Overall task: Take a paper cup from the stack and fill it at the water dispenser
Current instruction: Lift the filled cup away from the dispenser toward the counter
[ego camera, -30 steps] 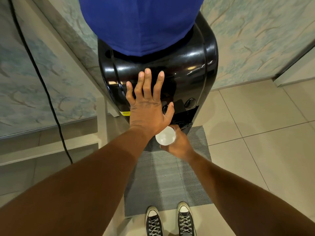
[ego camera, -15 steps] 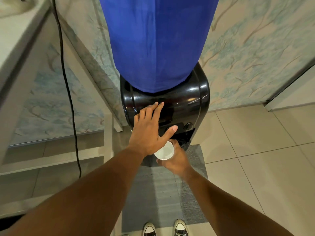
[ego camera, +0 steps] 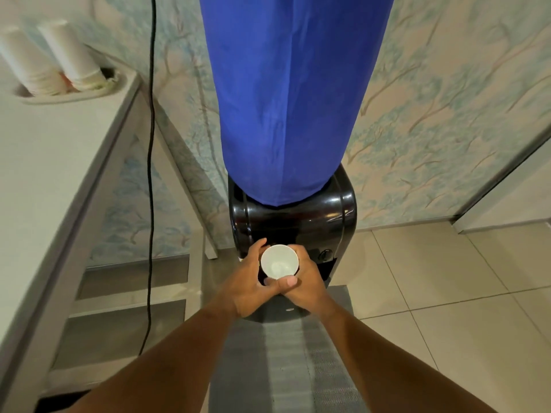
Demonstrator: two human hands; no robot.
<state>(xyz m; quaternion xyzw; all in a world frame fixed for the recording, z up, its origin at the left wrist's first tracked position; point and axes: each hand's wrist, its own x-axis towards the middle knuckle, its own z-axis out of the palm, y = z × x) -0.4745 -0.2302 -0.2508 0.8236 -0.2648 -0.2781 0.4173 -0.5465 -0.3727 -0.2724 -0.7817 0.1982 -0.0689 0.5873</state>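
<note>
A white paper cup [ego camera: 279, 261] stands upright in front of the black water dispenser [ego camera: 310, 217], its open top facing me. Both hands wrap it: my left hand [ego camera: 247, 281] curls around its left side, my right hand [ego camera: 304, 283] holds its right side and front, thumbs meeting below the rim. Whether there is water in the cup I cannot tell. A tall bottle under a blue cover [ego camera: 286, 93] sits on top of the dispenser. The dispenser's taps are hidden behind the cup and hands. Two stacks of white paper cups [ego camera: 59, 64] stand upside down on the counter at the far left.
A white counter [ego camera: 50, 162] runs along the left, with shelves below. A black cable [ego camera: 151, 174] hangs down the patterned wall beside it. A grey mat [ego camera: 286, 368] lies on the tiled floor in front of the dispenser. A door frame edge [ego camera: 507, 162] is at the right.
My left hand has come off the dispenser's front and closed around the cup beside my right hand. The view has pulled back and up, and the cup now sits higher.
</note>
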